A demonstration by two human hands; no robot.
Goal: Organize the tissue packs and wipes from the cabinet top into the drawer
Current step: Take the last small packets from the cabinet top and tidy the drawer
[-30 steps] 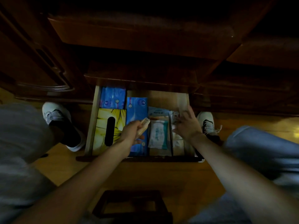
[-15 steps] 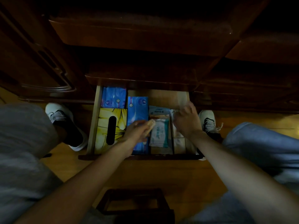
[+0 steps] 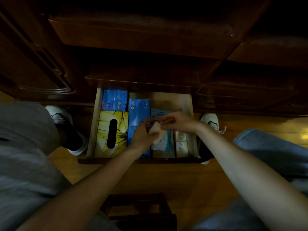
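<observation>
Tissue packs and wipes lie in rows inside the open wooden drawer (image 3: 93, 124) of a dark cabinet (image 3: 150, 35), seen from above by a person crouched before it. At far left, a yellow tissue box (image 3: 104, 135) with a dark oval slot fills the near corner, and a blue tissue pack (image 3: 114, 100) sits behind it, touching its far end. Next comes a long blue pack (image 3: 139, 110) lying lengthwise. Over it the left hand (image 3: 141, 135) pinches a small pale packet (image 3: 155, 130) between thumb and curled fingers. The right hand (image 3: 180, 121) meets it from the other side, fingertips at the same packet (whether they actually grip it cannot be told through the blur). Beneath both hands lies a white-and-teal wipes pack (image 3: 162, 144), and right of that, small pale packs (image 3: 181, 145) line the drawer's right wall. White shoes (image 3: 209, 120) flank the drawer on the wooden floor (image 3: 166, 179).
</observation>
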